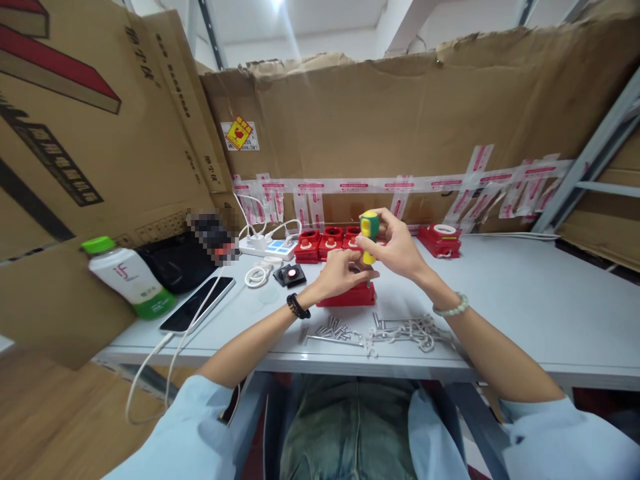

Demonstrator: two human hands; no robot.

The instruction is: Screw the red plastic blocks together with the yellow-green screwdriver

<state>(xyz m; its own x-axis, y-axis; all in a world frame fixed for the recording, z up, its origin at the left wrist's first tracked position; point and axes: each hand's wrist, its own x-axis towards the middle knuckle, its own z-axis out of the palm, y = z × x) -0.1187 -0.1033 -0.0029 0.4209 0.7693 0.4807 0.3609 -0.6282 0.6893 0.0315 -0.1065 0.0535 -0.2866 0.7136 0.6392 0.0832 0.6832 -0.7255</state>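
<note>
My right hand [397, 243] is closed around the yellow and green handle of a screwdriver [369, 230], held upright over a red box-like part [345, 297] on the table. Fingers of my left hand [341, 272] curl over the top of that red part, beside the lower end of the screwdriver. The screwdriver's tip and whatever it meets are hidden behind my left fingers. Just in front of the red part lie several loose metal pins or screws [335, 331] and a tangle of thin white cord or chain with metal rods [417, 330].
Several red housings [307, 248] stand in a row behind my hands, another red housing [441, 241] farther right. On the left are a power strip [267, 248], a coiled white cable [257, 277], a small black device [290, 275], a phone [199, 305] and a bottle [131, 280]. Cardboard [350, 127] walls the back.
</note>
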